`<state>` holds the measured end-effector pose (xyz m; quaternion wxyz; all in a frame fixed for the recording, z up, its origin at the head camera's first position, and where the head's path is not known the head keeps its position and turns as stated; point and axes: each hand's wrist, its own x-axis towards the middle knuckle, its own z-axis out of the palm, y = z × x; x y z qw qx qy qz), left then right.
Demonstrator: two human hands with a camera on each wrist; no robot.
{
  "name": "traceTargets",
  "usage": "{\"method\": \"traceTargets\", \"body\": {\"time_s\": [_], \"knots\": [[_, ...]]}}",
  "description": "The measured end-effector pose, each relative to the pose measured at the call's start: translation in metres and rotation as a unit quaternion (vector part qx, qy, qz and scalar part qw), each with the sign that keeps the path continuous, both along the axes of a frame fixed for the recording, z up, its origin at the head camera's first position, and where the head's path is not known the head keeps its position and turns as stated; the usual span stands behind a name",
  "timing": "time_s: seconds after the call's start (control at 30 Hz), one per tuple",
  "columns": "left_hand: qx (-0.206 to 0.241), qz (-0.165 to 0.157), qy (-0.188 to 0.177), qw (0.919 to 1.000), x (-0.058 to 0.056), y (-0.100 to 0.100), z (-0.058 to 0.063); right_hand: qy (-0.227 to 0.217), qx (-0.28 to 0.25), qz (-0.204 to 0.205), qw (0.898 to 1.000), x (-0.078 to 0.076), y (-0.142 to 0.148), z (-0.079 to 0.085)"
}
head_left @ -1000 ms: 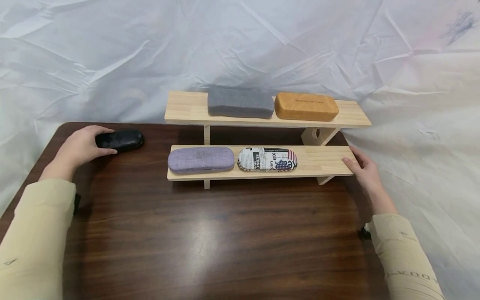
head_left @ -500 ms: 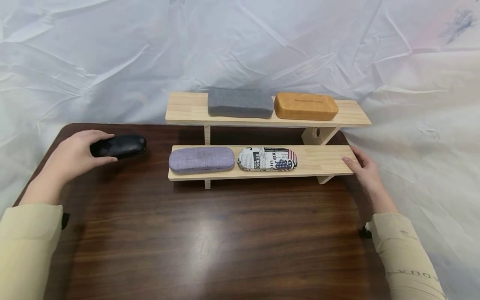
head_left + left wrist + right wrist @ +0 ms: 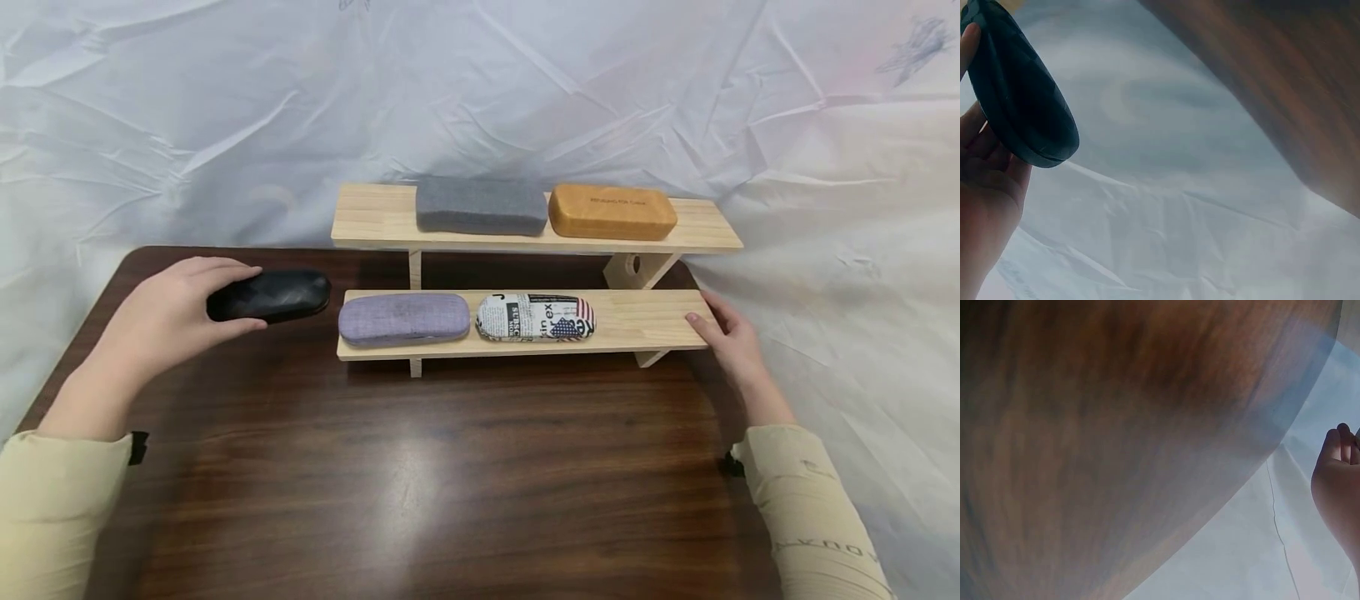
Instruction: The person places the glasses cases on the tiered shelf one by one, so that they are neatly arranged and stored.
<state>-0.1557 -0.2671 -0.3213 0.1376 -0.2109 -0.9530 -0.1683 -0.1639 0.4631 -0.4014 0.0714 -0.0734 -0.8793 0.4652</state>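
My left hand (image 3: 161, 321) pinches the left end of a black glasses case (image 3: 273, 296) between thumb and fingers. The left wrist view shows the same case (image 3: 1029, 106) held up off the table. Its right end is close to the left end of the lower wooden shelf (image 3: 648, 321). My right hand (image 3: 738, 358) grips that shelf's right end, thumb on top; the other fingers are partly hidden. On this lower board lie a purple glasses case (image 3: 403, 319) and a newspaper-print glasses case (image 3: 535, 317), side by side.
Behind and higher, the upper wooden shelf (image 3: 373, 212) bears a grey glasses case (image 3: 480, 206) and an orange-brown one (image 3: 612, 212). The stand is on a dark brown table (image 3: 450, 483). A white sheet (image 3: 225, 108) hangs behind and to the right.
The black glasses case has come off the table at the left and moved right, toward the shelf, in my left hand. My right hand stays on the shelf end.
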Motion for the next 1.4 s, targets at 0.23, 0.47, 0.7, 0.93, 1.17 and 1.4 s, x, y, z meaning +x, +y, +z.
{"method": "traceTargets", "body": {"time_s": [0.23, 0.47, 0.7, 0.93, 1.17, 1.4], "knots": [[0.009, -0.033, 0.043, 0.9985, 0.007, 0.035, 0.009, -0.002, -0.005, -0.004, 1.0, 0.003, -0.003, 0.002], [0.019, -0.094, 0.075, 0.9925, 0.005, 0.075, 0.012, -0.01, -0.003, -0.01, 1.0, 0.001, -0.003, 0.003], [0.018, -0.136, 0.076, 0.9876, 0.0, 0.116, 0.015, -0.006, -0.008, -0.006, 1.0, 0.001, -0.002, 0.002], [0.022, -0.179, 0.083, 0.9801, -0.009, 0.157, 0.014, -0.01, -0.007, -0.002, 1.0, 0.0, -0.003, 0.001], [0.016, -0.233, 0.078, 0.9693, -0.021, 0.201, 0.012, -0.003, -0.013, -0.006, 1.0, 0.001, -0.001, 0.001], [0.004, -0.254, 0.043, 0.9661, -0.026, 0.24, 0.018, 0.003, -0.014, -0.002, 1.0, 0.004, -0.001, 0.001]]}}
